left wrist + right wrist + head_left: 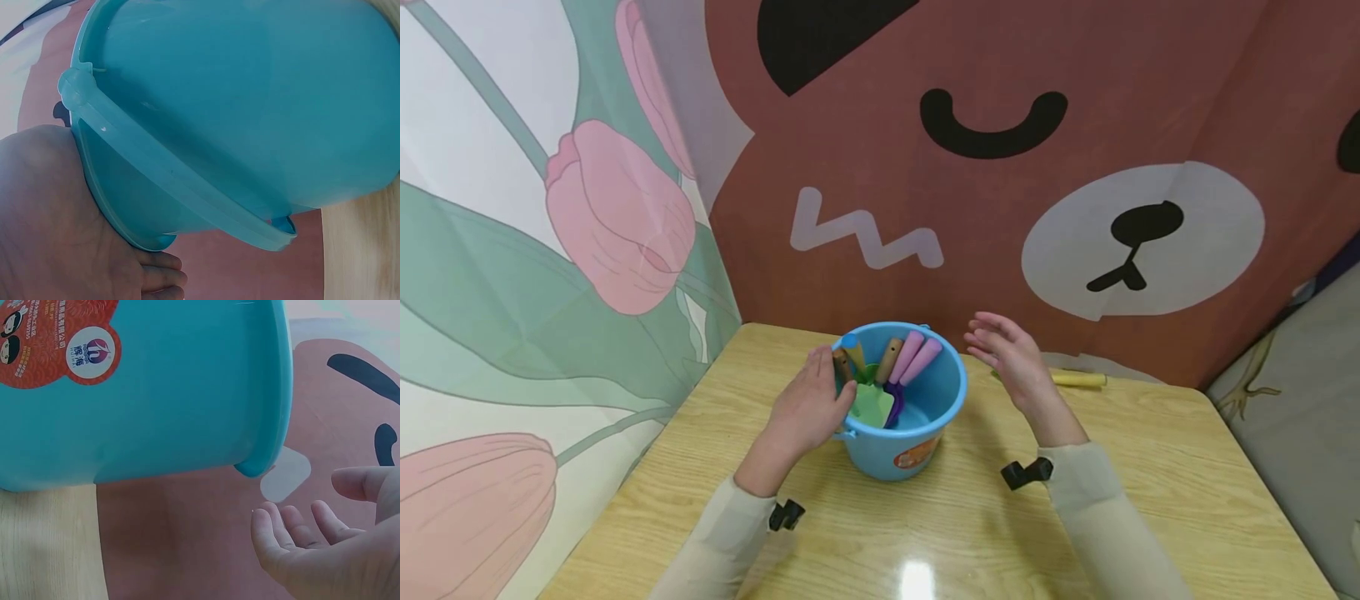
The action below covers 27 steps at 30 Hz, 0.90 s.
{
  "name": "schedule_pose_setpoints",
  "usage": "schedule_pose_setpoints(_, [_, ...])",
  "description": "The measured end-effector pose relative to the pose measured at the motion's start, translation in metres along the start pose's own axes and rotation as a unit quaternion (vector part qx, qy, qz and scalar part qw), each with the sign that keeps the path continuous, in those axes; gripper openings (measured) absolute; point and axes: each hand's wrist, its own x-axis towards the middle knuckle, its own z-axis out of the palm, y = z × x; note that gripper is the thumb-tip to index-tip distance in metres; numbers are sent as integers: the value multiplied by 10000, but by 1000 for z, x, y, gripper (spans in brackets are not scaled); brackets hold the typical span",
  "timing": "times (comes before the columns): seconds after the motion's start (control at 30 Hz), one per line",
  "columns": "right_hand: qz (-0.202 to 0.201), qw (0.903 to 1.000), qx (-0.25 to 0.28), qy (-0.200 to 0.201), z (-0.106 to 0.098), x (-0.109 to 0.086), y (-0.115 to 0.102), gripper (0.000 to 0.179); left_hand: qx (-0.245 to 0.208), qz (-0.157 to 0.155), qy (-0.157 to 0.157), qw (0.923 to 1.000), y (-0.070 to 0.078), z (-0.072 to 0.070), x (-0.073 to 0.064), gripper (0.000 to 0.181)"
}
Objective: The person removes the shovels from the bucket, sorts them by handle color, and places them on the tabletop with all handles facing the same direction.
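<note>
A light blue bucket (898, 457) stands upright on the table, with an orange-red sticker on its front. In it lie a pale green shovel blade (871, 406), two pink handles (919, 361), brown handles (889, 360), a purple piece (895, 403) and a yellow piece with a blue end. My left hand (805, 407) rests against the bucket's left rim, fingers extended. In the left wrist view the bucket's handle (169, 172) hangs down along its side. My right hand (1013, 367) is held in the air to the right of the bucket, apart from it, fingers loosely bent and holding nothing.
Behind my right hand a yellow stick-like object (1078, 379) lies near the back edge of the wooden table (1112, 492). A cloth with a printed bear (865, 108) stands right behind the table, and a flower-patterned one (617, 217) stands on the left.
</note>
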Motion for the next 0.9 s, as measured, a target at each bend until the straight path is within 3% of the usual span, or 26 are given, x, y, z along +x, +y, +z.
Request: schedule_pose_setpoints(0.9, [32, 9990, -410, -190, 10, 4, 6, 47, -46, -98, -142, 9998, 3, -3, -2, 82])
